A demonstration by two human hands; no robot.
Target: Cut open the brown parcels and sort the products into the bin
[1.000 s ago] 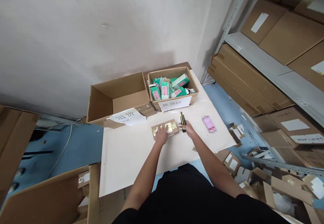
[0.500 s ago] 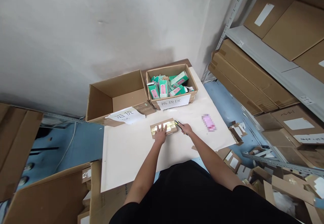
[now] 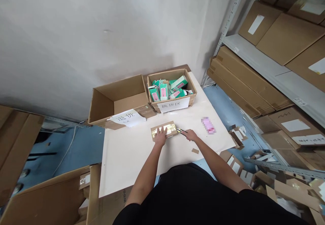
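Left hand [image 3: 160, 137]: laid flat, fingers spread, on a small taped parcel [image 3: 173, 128], gripping nothing. Parcel: brown cardboard, long side crosswise, resting on the white tabletop [image 3: 127, 154] in front of two open-topped cartons. Cutter [image 3: 182, 131]: black and yellow, tip at the parcel's right end, handle closed in the right hand [image 3: 191, 135]. Behind, left: large carton [image 3: 103, 103] with a handwritten paper sign [image 3: 128, 117]. Behind, right: smaller carton [image 3: 194, 99], likewise signed, holding a jumble of green-and-pink boxes [image 3: 164, 91]. Cardboard scrap [image 3: 195, 150]: near the front edge, now lying in plain sight beside the right forearm. Far right of tabletop: pink item [image 3: 208, 125]. Change of note: a second ago the cutter stands nearly upright beside the parcel; now it slants towards the parcel's end, which suggests work on that end, with the left hand as steady. Obscured: middle of the parcel's top, under the fingers; pink item, pixelated beyond identification. Not determinable: blade extension, any cut made, whether tip touches cardboard.
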